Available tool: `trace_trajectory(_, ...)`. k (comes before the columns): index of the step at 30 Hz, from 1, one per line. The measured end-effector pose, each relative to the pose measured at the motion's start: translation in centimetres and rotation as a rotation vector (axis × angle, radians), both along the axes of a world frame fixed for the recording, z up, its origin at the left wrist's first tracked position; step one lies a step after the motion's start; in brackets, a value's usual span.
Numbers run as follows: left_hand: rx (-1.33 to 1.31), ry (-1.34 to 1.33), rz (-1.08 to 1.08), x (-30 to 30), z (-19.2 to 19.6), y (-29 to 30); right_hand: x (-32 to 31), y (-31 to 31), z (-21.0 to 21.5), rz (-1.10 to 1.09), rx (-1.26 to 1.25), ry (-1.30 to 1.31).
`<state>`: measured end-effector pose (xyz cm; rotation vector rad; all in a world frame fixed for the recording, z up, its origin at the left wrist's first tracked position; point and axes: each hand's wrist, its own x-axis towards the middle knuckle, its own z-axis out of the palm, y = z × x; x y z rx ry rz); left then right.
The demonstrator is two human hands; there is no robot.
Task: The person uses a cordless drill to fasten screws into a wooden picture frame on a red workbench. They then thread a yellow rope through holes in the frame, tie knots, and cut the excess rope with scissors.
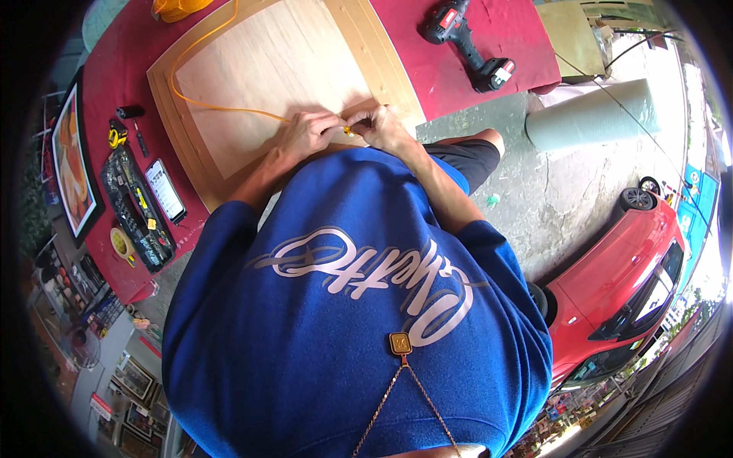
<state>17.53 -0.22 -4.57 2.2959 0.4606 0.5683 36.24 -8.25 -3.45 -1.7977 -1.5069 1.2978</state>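
Note:
Both of my hands meet at the near edge of a brown frame (200, 172) with a pale wooden panel (263, 65) set inside it. My left hand (309, 131) is closed, pinching an orange cord (229, 108) that runs in from the left across the panel. Fingertips of my right hand (383, 128) are pressed together close beside it, on a short bunched yellow bit of the cord (349, 130). Whether that bit is a knot or a loop is too small to tell. The cord leads back to an orange spool (179, 8) at the far left.
Right of the frame, a cordless drill (466, 46) lies on the red tablecloth (504, 23). To the left are a phone (165, 191), a long black tool case (136, 206), a tape roll (122, 244), a tape measure (117, 133) and a screwdriver (140, 141). A wrapped roll (592, 118) lies beyond, at right.

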Motion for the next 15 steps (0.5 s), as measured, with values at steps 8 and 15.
trace_trajectory(8, -0.032, 0.005, 0.005, -0.2, 0.4, -0.6, -0.2, 0.2, 0.2, 0.085, 0.329, 0.067)
trace_trajectory(15, -0.29, 0.114, 0.055, -0.1, 0.7, -0.7, 0.7, -0.2, 0.6, 0.012, 0.18, 0.254)
